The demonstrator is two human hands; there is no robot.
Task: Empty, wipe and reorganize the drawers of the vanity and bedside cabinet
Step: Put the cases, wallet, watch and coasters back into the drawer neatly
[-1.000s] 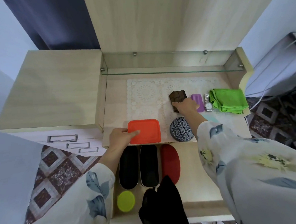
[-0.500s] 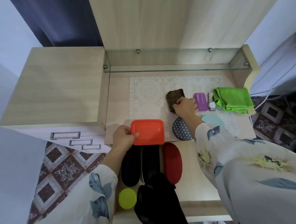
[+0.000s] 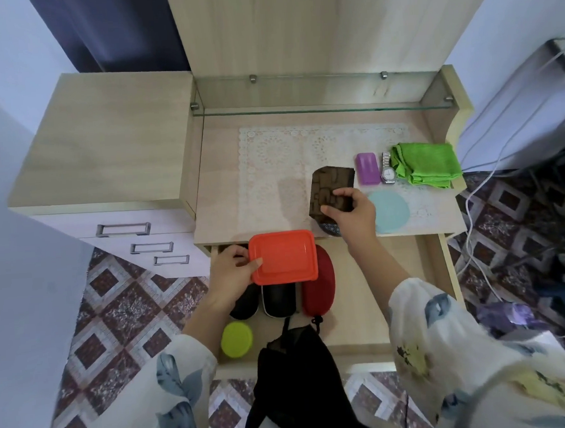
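The vanity's drawer point(image 3: 373, 311) stands pulled out below the vanity top point(image 3: 220, 191). My left hand point(image 3: 232, 273) grips the left edge of an orange rectangular box point(image 3: 282, 257), held over the drawer's back left, above two black cases point(image 3: 278, 300) and a red case point(image 3: 318, 287). My right hand point(image 3: 350, 213) holds a dark brown patterned wallet point(image 3: 329, 187), lifted above the lace mat point(image 3: 271, 168). Most of a dark patterned round lid point(image 3: 328, 232) is hidden under that hand. A lime round lid point(image 3: 236, 339) lies at the drawer's front left.
On the vanity top's right lie a purple case point(image 3: 367, 168), a wristwatch point(image 3: 387, 171), a folded green cloth point(image 3: 423, 164) and a pale teal disc point(image 3: 390, 210). A glass shelf point(image 3: 321, 109) spans the back. A cabinet with handled drawers point(image 3: 123, 228) stands left. Black fabric point(image 3: 294, 372) hangs near me.
My left hand pulled the orange box off the vanity top's edge to above the drawer. My right hand picked up the brown wallet and drew it toward me.
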